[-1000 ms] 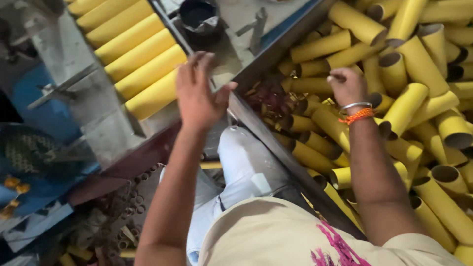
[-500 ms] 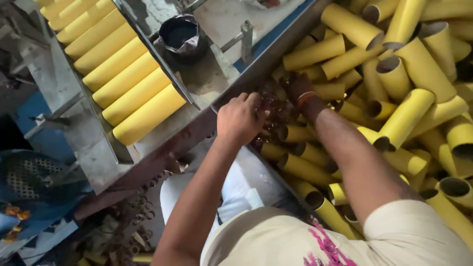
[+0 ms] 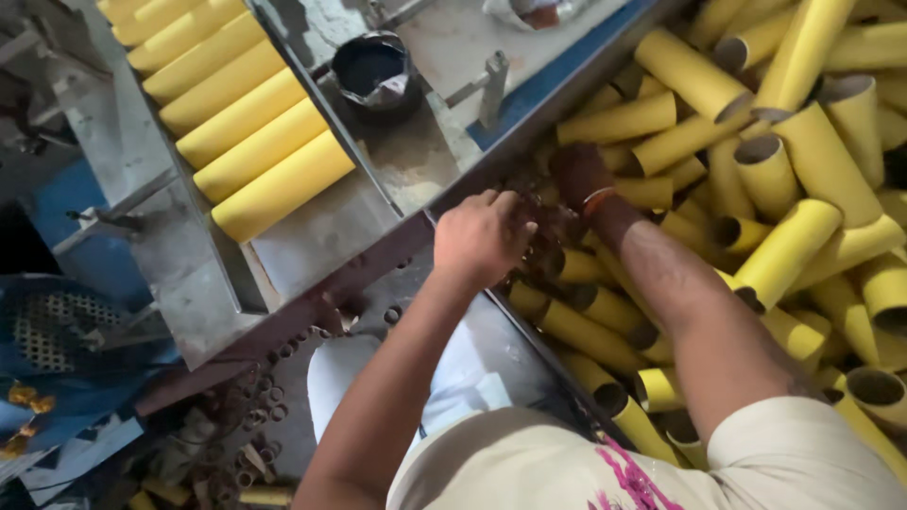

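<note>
My left hand (image 3: 484, 236) and my right hand (image 3: 578, 175) both reach into a small heap of brown rings (image 3: 546, 247) at the near edge of a big pile of yellow cardboard tubes (image 3: 803, 179). The left hand's fingers are curled down into the rings. The right hand, with an orange and silver bangle at the wrist, is sunk among rings and tubes, its fingers hidden. What either hand grips cannot be seen.
A grey metal bench (image 3: 312, 236) carries a row of yellow tubes (image 3: 236, 123) lying side by side, a dark round pot (image 3: 376, 71) and a metal post (image 3: 493, 85). Loose rings (image 3: 255, 406) litter the floor. Blue machine parts (image 3: 66, 331) stand at left.
My left hand came down from above the bench, fingers spread, into the ring heap. My right hand moved left from the tube pile to the same heap. The camera moved closer.
</note>
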